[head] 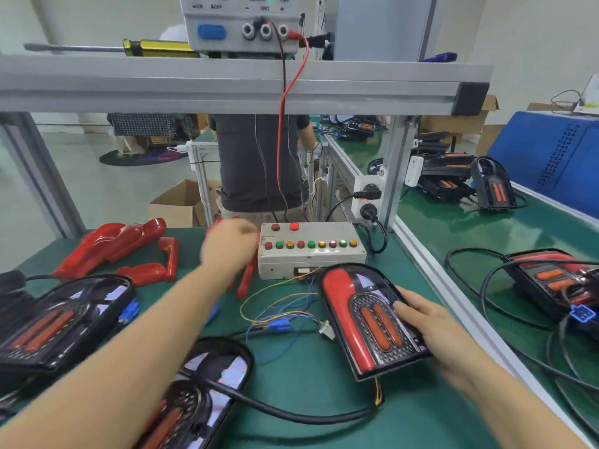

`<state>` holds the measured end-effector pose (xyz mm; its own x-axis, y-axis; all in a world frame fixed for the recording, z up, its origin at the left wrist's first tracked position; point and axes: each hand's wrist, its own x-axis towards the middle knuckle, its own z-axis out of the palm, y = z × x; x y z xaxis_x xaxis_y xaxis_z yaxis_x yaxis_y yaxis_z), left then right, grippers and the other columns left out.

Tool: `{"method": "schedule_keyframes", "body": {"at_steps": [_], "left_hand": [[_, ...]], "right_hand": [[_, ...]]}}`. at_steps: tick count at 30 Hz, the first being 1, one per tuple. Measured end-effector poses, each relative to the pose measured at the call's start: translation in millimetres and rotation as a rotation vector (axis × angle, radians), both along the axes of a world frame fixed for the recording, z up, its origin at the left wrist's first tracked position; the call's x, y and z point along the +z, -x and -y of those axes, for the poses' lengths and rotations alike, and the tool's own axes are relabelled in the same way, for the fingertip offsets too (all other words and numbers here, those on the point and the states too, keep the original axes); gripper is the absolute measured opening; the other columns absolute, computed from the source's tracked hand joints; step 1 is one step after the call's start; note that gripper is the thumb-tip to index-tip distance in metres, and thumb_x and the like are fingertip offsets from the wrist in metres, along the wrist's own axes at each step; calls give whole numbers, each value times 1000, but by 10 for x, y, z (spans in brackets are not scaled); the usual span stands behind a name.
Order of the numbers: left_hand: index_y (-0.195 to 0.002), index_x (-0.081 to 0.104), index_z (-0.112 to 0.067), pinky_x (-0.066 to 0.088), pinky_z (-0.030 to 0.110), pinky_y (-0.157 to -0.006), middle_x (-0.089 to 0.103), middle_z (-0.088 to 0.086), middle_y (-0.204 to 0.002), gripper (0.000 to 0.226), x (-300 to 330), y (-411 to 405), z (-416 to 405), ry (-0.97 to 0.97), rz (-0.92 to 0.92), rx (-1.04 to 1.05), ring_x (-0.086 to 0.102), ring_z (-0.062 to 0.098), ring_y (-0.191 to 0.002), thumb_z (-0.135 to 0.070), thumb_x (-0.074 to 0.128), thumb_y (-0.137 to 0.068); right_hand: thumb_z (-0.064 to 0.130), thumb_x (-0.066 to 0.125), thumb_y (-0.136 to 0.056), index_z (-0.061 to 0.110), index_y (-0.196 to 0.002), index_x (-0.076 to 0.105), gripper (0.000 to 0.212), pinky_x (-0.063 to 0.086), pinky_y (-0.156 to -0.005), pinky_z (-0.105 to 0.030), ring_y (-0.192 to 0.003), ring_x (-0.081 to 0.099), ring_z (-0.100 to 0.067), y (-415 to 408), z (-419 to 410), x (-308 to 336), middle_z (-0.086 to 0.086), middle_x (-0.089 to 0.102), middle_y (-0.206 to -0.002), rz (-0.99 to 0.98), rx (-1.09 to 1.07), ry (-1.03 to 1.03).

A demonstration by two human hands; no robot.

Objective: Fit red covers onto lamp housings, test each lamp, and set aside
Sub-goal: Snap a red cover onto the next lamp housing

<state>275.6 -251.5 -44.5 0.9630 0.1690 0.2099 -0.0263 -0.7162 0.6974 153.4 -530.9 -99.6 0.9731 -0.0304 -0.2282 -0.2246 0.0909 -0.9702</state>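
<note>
My right hand (428,322) grips the right edge of a black lamp housing (372,322) lying on the green mat; a red cover is fitted on its left half. My left hand (227,244), blurred, is stretched out beside the left end of the grey test box (311,254), over a red cover (246,280) that it partly hides. Whether the left hand holds that cover is unclear. More loose red covers (129,244) lie at the far left. Two housings without covers sit near me, one at the left (61,322) and one at the bottom (201,393).
Coloured wires with a blue connector (282,325) run from the test box across the mat. A thick black cable (291,413) curves along the front. Finished lamps (557,283) lie on the right-hand bench beyond an aluminium rail (453,293). A power supply (243,24) stands on the overhead shelf. A person stands behind the bench.
</note>
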Motion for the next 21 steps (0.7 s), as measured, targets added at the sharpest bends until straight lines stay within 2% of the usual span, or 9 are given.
{"method": "schedule_keyframes", "body": {"at_steps": [3, 5, 9, 12, 15, 17, 19, 21], "left_hand": [[-110, 67, -10, 51, 40, -88, 66, 20, -112, 28, -55, -240, -584, -337, -148, 272, 60, 37, -105, -20, 56, -86], [-119, 60, -6, 47, 41, -92, 60, 21, -121, 36, -168, -327, -830, -468, -285, 378, 54, 39, -114, -19, 58, -86], [-133, 46, -4, 43, 39, -95, 56, 16, -129, 51, -384, -422, -980, -579, -416, 375, 51, 34, -120, -27, 58, -90], [-129, 48, -1, 45, 37, -90, 60, 17, -123, 46, -452, -440, -940, -631, -397, 389, 56, 34, -115, -23, 58, -90], [-126, 52, -3, 46, 36, -82, 62, 16, -118, 41, -446, -461, -906, -629, -369, 400, 59, 34, -110, -17, 58, -87], [-117, 59, -7, 44, 35, -76, 63, 17, -114, 33, -408, -465, -893, -561, -328, 416, 60, 35, -106, -17, 60, -85], [-107, 62, -4, 44, 35, -74, 63, 20, -108, 29, -359, -449, -882, -433, -275, 440, 61, 38, -101, -24, 60, -87], [-101, 60, 1, 50, 39, -77, 63, 24, -100, 34, -281, -435, -873, -227, -236, 440, 62, 41, -93, -31, 57, -89]], "right_hand": [[12, 49, -100, 24, -116, 65, 26, 56, -56, -25, -76, 74, -22, 11, 37, -39, -12, 75, -100, -12, -8, 4], [14, 48, -101, 26, -115, 65, 25, 54, -54, -23, -74, 74, -21, 11, 31, -33, -10, 76, -98, -21, 5, 40], [15, 45, -103, 28, -113, 65, 26, 54, -53, -22, -75, 74, -20, -30, 17, -7, -8, 77, -95, -50, 27, 122], [16, 44, -104, 28, -113, 64, 25, 55, -57, -23, -79, 75, -21, -53, 20, -2, -6, 77, -95, -65, 30, 179], [16, 44, -103, 26, -112, 65, 25, 55, -58, -23, -79, 74, -22, -65, 32, 12, -7, 77, -95, -71, 39, 210], [16, 44, -103, 27, -112, 65, 25, 55, -57, -23, -78, 75, -21, -71, 38, 17, -7, 77, -93, -75, 45, 234], [16, 44, -103, 27, -111, 65, 25, 54, -56, -21, -77, 75, -20, -65, 34, 36, -6, 77, -92, -79, 57, 244], [15, 45, -103, 27, -111, 65, 25, 55, -59, -22, -79, 75, -20, -78, 43, 45, -5, 77, -93, -82, 69, 259]]}}
